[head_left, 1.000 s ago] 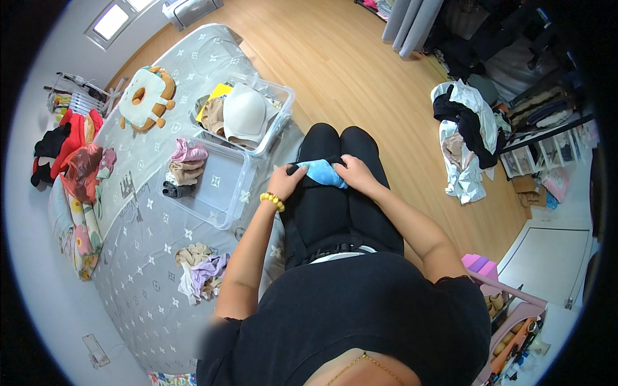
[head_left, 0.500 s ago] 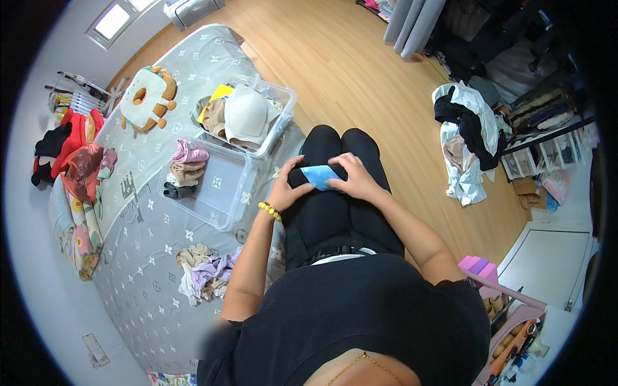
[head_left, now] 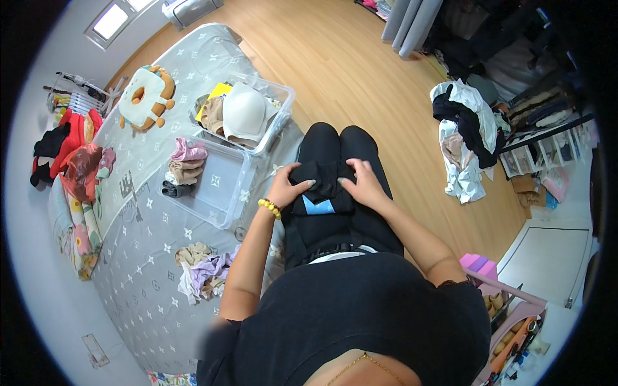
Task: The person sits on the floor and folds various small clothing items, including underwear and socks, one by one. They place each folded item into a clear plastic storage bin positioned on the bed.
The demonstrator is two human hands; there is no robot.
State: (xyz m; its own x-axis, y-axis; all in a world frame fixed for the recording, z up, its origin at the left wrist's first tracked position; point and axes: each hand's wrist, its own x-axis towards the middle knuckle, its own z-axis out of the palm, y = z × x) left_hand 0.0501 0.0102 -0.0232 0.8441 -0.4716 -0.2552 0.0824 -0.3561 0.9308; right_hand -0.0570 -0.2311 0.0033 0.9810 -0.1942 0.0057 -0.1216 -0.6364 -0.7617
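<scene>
A small black garment (head_left: 327, 177) with a bright blue patch lies folded across my thighs. My left hand (head_left: 288, 188), with a yellow bead bracelet at the wrist, grips its left side, thumb on top and fingers at the far edge. The right side is held by my right hand (head_left: 364, 185), its thumb also lying over the cloth. The blue patch shows as a notched strip on the near side. Black fabric against my black trousers makes the garment's outline hard to follow.
To my left on the grey patterned bed (head_left: 141, 270) stand a clear box (head_left: 225, 222) with rolled clothes and another box (head_left: 283, 122) holding a white bra (head_left: 246, 114). A loose heap of underwear (head_left: 205, 270) lies nearer. Clothes (head_left: 463, 141) are piled on the floor at right.
The blue patch was between my hands and now lies nearer my waist, with black cloth between my thumbs. My right hand has shifted slightly right.
</scene>
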